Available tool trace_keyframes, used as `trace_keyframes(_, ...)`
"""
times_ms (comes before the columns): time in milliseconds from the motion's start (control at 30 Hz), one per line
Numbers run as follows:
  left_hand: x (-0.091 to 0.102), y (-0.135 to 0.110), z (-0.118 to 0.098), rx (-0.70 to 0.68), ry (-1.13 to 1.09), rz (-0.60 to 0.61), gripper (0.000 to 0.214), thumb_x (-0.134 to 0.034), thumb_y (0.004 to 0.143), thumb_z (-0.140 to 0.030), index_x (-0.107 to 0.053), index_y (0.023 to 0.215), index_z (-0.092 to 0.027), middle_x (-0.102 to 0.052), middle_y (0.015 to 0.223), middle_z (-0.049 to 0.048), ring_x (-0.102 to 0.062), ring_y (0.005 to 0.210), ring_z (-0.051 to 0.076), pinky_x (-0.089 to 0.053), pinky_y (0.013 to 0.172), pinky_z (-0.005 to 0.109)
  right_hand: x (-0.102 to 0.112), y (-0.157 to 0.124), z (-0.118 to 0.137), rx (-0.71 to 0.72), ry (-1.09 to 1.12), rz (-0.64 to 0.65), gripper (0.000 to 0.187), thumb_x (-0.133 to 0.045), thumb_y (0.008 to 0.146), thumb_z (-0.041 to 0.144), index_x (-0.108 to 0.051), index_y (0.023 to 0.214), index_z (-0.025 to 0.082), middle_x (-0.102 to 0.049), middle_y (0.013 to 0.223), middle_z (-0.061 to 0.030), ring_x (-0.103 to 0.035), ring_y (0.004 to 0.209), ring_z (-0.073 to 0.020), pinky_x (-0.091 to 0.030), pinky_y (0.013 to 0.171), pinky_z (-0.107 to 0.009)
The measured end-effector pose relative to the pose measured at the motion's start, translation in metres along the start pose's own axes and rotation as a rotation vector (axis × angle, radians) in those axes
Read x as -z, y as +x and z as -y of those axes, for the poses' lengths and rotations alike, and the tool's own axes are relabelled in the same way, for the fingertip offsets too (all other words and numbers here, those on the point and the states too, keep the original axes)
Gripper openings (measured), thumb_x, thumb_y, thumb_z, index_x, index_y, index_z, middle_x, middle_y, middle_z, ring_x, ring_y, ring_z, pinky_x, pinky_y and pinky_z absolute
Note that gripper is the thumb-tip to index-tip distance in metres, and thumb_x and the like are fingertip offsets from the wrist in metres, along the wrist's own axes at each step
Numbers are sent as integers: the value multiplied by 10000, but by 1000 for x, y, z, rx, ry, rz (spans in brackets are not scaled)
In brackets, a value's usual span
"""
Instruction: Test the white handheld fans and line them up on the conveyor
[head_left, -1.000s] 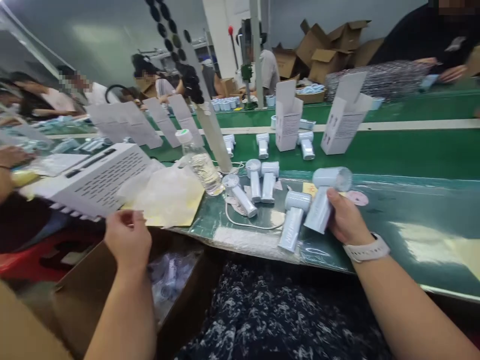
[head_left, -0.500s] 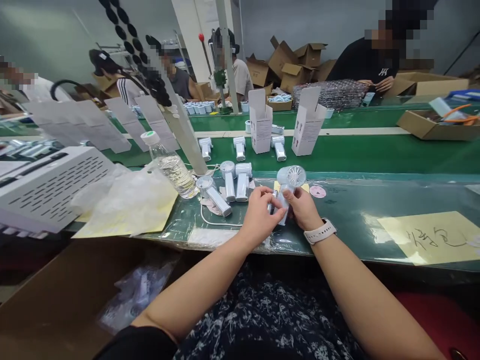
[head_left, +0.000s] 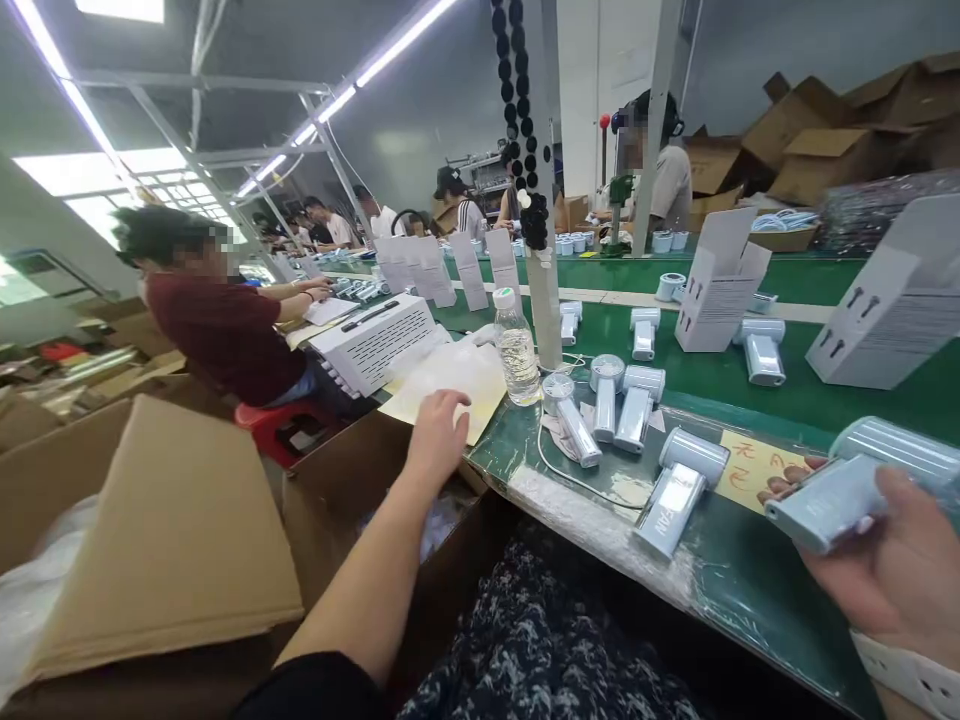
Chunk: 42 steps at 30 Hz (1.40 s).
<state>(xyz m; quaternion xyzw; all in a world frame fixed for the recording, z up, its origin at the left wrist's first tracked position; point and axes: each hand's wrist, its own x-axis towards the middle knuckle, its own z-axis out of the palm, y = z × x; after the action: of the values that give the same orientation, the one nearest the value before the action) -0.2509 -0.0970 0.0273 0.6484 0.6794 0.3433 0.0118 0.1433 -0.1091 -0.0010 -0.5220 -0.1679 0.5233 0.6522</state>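
My right hand (head_left: 892,545) is wrapped round a light-blue handheld fan (head_left: 832,500), held above the table at the right edge. My left hand (head_left: 439,430) reaches over a pile of clear plastic bags (head_left: 431,362) on a yellow sheet. Its fingers are slightly bent and apart, with nothing visible in them; whether they touch the bags I cannot tell. Between my hands, another fan marked FAN (head_left: 671,505) lies near the table's front edge. Several more fans (head_left: 634,410) lie behind it beside a thin white cable.
A water bottle (head_left: 517,350) stands by a metal post (head_left: 541,300). White boxes (head_left: 720,290) with raised flaps and more fans stand on the green conveyor (head_left: 600,285). A slotted white case (head_left: 379,340) is at left. Open cartons (head_left: 172,520) sit low left. A co-worker (head_left: 217,320) sits beyond.
The view has swung left. My left hand has let go of the fan and moved left to the plastic bags. My right hand still holds a fan, now farther right in view.
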Motion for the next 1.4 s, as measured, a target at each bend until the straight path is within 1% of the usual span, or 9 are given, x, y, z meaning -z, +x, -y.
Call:
trace_keyframes(167, 3, -3, 35, 79, 0, 142, 149, -710, 656, -160, -629, 744, -250, -658, 959, 100, -556, 1030, 356, -421, 1020, 523, -11, -14, 1, -91, 125, -76, 51, -650, 768, 198, -668, 781, 243, -518, 711, -16, -533, 533, -115, -556, 413, -187)
trace_keyframes(467, 25, 11, 23, 201, -235, 91, 72, -619, 735, -192, -640, 756, -258, -609, 750, 29, -529, 760, 245, -420, 780, 345, -16, -14, 2, -105, 128, -90, 114, -569, 819, 144, -670, 796, 192, -522, 651, 5, -470, 490, -100, -505, 384, -170)
trace_keyframes(633, 27, 19, -6, 279, -608, 36, 148, -556, 765, -369, -506, 752, -231, -498, 658, -18, -463, 594, 158, -417, 578, 268, -15, -12, -1, -89, 77, -111, 75, -618, 819, 147, -653, 833, 212, -561, 643, 16, -518, 480, -113, -539, 401, -202)
trace_keyframes(800, 18, 7, -63, 309, -1487, 468, 437, -847, 592, -387, -563, 859, -191, -533, 684, -42, -504, 529, 89, -444, 514, 214, -11, -5, -7, -58, 81, -13, 45, -664, 812, 167, -628, 839, 173, -561, 612, 28, -543, 455, -105, -546, 424, -207)
trace_keyframes(900, -4, 5, -91, 300, -1648, 606, 463, -865, 578, -307, -554, 904, -203, -515, 695, -60, -490, 514, 64, -422, 501, 191, -9, -2, -10, -71, 102, 13, 48, -659, 824, 176, -615, 837, 162, -571, 577, 28, -542, 435, -107, -535, 406, -208)
trace_keyframes(1067, -63, 29, -117, 114, -1067, 660, 364, -760, 723, -305, -544, 998, -204, -602, 863, -4, -606, 741, 152, -497, 695, 280, -8, 2, -13, -66, 127, 60, 186, -754, 773, 236, -598, 850, 170, -578, 546, 46, -535, 418, -99, -524, 400, -197)
trace_keyframes(1233, -95, 33, -139, -487, -197, 251, 394, -646, 785, -53, -589, 1145, -205, -609, 1262, 109, -531, 1236, 298, -402, 1077, 504, -8, 6, -14, -55, 124, 70, 261, -805, 724, 273, -593, 839, 174, -587, 540, 44, -538, 415, -106, -520, 401, -214)
trace_keyframes(1333, -94, 4, -149, -714, -4, 82, 279, -579, 879, -87, -598, 1135, -197, -631, 1205, 127, -545, 1174, 304, -424, 1032, 514, -8, 6, -14, -52, 126, 73, 264, -805, 706, 270, -596, 834, 173, -595, 537, 39, -539, 414, -108, -511, 398, -218)
trace_keyframes(1400, -88, -20, -152, -854, 1, 268, 85, -527, 946, -182, -585, 1009, -185, -646, 930, 74, -588, 909, 243, -496, 844, 413, -7, 6, -13, -51, 127, 82, 262, -801, 692, 265, -601, 833, 171, -595, 533, 39, -536, 418, -108, -510, 404, -222)
